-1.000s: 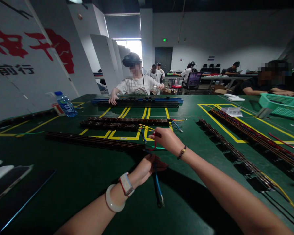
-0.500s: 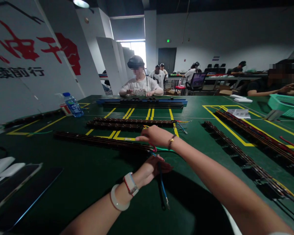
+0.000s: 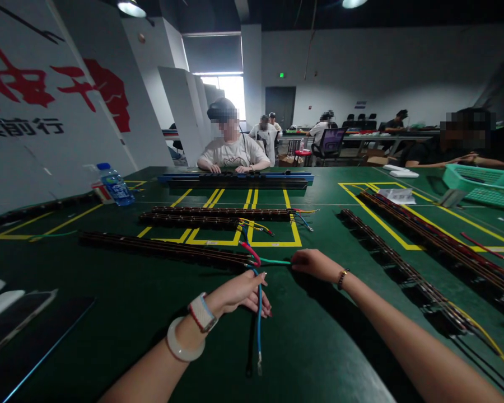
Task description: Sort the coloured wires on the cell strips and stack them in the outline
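Grn wire [image 3: 275, 261] in R hand [image 3: 315, 265], pinch-grip

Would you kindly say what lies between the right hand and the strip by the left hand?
In the head view, a green wire runs from the strip to the right hand, past a red wire.

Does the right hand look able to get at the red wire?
Probably yes: the red wire curves up uncovered near the right hand, though that hand seems to pinch the green wire and may first need to let go.
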{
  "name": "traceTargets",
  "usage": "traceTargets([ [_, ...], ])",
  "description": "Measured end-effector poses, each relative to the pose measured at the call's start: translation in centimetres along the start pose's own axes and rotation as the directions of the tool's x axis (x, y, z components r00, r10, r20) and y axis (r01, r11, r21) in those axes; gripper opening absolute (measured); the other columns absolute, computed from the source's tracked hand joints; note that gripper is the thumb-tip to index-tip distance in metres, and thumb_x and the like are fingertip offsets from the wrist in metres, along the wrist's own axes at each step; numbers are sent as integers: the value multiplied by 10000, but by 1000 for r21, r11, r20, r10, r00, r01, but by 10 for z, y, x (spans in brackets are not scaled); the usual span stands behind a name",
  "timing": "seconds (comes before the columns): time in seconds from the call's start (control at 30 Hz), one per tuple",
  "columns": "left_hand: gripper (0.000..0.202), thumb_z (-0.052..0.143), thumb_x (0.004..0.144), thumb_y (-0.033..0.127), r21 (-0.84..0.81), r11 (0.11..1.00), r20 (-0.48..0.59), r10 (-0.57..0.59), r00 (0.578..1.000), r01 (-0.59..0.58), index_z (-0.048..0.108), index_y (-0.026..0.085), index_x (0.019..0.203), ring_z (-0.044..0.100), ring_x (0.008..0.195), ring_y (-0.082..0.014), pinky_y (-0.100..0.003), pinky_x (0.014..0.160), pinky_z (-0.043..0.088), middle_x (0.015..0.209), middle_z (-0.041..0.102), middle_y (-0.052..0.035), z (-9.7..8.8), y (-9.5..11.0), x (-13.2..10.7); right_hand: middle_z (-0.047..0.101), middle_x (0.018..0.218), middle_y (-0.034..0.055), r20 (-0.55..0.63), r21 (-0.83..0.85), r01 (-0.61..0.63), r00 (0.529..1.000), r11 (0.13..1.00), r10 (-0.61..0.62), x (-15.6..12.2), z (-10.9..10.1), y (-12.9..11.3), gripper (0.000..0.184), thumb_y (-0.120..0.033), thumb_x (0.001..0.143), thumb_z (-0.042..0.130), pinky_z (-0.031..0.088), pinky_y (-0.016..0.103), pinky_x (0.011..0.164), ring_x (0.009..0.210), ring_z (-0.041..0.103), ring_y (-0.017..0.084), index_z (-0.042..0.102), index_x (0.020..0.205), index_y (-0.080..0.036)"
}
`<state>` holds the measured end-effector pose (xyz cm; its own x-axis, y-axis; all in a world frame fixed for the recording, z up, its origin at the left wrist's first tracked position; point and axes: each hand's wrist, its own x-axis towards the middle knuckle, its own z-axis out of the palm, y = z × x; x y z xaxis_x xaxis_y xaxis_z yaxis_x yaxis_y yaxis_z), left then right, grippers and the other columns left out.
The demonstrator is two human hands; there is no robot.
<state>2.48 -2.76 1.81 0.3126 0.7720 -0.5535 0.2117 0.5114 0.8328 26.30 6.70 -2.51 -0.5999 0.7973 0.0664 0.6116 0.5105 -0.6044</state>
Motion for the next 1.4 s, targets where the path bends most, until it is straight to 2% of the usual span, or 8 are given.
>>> traceTargets([
  [0.23, 449, 429, 837, 601, 281, 959, -18, -15, 1000, 20, 420, 153, 822, 580, 417, -168, -224, 406, 426, 520, 565, -28, -14, -5, 5, 654, 839, 43, -15, 33, -14, 1000, 999, 15, 5, -1, 2, 230, -322, 813, 581, 419, 244, 648, 714, 576, 139, 665, 952, -160],
  [0.6, 444, 512, 782, 596, 381, 923, -11, -55, 998, 55, 449, 168, 688, 374, 297, -72, -197, 350, 348, 425, 438, 36, -28, 0, 2, 652, 880, 53, -29, 36, 3, 1000, 999, -2, 5, 1, 5, 223, -310, 821, 576, 422, 249, 671, 751, 577, 147, 659, 957, -155],
  [0.8, 559, 533, 725, 670, 272, 960, 40, 51, 998, -60, 525, 111, 751, 635, 522, -188, -249, 467, 479, 642, 656, -132, -22, -3, 9, 646, 847, 50, -23, 35, -16, 1000, 999, 16, 4, -1, 2, 240, -321, 818, 581, 417, 248, 651, 713, 564, 140, 661, 958, -144],
  [0.93, 608, 439, 778, 671, 351, 933, -62, 109, 992, -80, 571, 81, 716, 635, 499, -211, -263, 428, 475, 607, 650, -156, -23, -1, 12, 649, 873, 58, -13, 40, -17, 1000, 999, 18, 4, -6, -2, 257, -345, 831, 569, 430, 256, 671, 733, 574, 146, 667, 961, -146],
  [1.1, 506, 475, 808, 545, 306, 948, -15, 102, 995, -93, 582, 77, 648, 626, 473, -187, -221, 402, 456, 593, 649, -155, -25, 2, 9, 625, 1009, 90, -224, 97, 73, 973, 993, -50, 4, -6, -25, 310, -368, 872, 510, 448, 323, 829, 891, 575, 174, 644, 1043, -147],
  [1.17, 424, 526, 786, 497, 248, 967, 50, 56, 997, -66, 581, 84, 705, 650, 529, -207, -242, 440, 490, 629, 663, -156, -25, 1, 7, 557, 1209, 103, -265, 234, 203, 954, 951, -138, 2, 0, -43, 418, -392, 877, 510, 398, 358, 963, 1075, 530, 184, 540, 1234, -177],
  [1.3, 349, 563, 770, 452, 237, 971, 86, -4, 996, -16, 549, 107, 816, 663, 571, -227, -270, 480, 512, 666, 674, -149, -24, 0, 5, 184, 1521, 69, -151, 551, 356, 932, 754, -330, -3, 13, -80, 668, -497, 902, 449, 199, 392, 1121, 1381, 207, 183, 184, 1471, -267],
  [1.4, 377, 564, 776, 462, 210, 977, 121, 9, 993, -34, 530, 114, 918, 670, 601, -230, -297, 533, 528, 705, 678, -147, -25, -2, 5, 250, 1498, 70, -117, 682, 346, 921, 645, -371, -3, 18, -92, 649, -558, 914, 375, 222, 367, 1110, 1362, 254, 180, 207, 1467, -263],
])
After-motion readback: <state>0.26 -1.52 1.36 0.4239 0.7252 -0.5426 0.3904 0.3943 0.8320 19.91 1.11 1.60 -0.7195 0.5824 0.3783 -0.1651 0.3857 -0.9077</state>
